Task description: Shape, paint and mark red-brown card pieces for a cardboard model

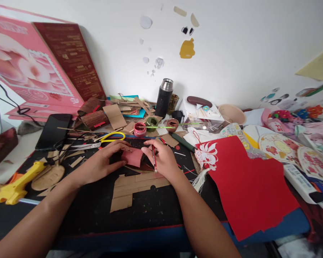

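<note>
A small pinkish-red piece of paper (132, 157) lies over a dark brown object between my hands; that object is mostly hidden. My left hand (109, 157) curls around the paper's left side, thumb below and fingers above. In my right hand (161, 156) is a thin red and black pencil (154, 159), its tip pointing down near the brown object's right end. Below both hands, a cut piece of brown cardboard (136, 186) lies flat on the black mat (156, 211). Yellow-handled scissors (111, 137) lie just beyond my left hand.
Paint jars in red (140, 129), green (151, 123) and brown (172, 124) stand behind, with brushes across them. A black flask (164, 98) rises by the wall. At left are a yellow glue gun (20, 184) and a phone (54, 131); red paper (247, 182) covers the right.
</note>
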### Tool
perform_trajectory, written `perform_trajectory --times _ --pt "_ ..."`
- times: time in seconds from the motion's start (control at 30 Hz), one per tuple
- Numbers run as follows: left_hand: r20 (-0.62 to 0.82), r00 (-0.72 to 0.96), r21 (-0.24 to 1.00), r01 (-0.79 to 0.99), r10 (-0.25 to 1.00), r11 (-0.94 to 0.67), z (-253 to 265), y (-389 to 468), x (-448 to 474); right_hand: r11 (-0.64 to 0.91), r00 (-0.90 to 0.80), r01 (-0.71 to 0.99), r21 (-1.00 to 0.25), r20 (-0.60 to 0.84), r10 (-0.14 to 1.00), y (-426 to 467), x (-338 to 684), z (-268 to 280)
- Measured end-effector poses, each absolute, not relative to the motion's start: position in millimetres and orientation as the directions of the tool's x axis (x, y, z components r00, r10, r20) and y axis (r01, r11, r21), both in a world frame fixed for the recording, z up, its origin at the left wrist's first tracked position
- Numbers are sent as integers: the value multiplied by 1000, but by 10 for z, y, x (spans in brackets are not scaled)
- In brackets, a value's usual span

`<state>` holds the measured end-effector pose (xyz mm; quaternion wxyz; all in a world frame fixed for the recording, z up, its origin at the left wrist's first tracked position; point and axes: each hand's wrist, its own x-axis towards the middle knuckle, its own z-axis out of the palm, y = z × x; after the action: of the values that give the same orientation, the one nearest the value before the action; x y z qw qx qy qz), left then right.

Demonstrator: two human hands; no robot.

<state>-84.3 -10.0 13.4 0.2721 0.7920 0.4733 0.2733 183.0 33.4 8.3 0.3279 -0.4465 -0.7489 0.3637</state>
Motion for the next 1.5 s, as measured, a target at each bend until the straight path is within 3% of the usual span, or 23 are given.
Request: perform_trajectory --times 0.43,0.97,1.17,1.5 --pt "134 392 718 595 910 -362 137 -88 -880 396 -481 421 -816 169 860 314 1826 128" --pt "100 386 732 595 917 -331 144 -114 -874 258 -561 347 -902 21 827 317 1849 41" --pt "108 468 709 582 877 -398 172 -120 -906 333 -579 347 -877 79 812 285 1827 114" --pt "45 467 743 576 883 -342 202 -112 -934 277 -663 303 -912 7 749 342 1919 138"
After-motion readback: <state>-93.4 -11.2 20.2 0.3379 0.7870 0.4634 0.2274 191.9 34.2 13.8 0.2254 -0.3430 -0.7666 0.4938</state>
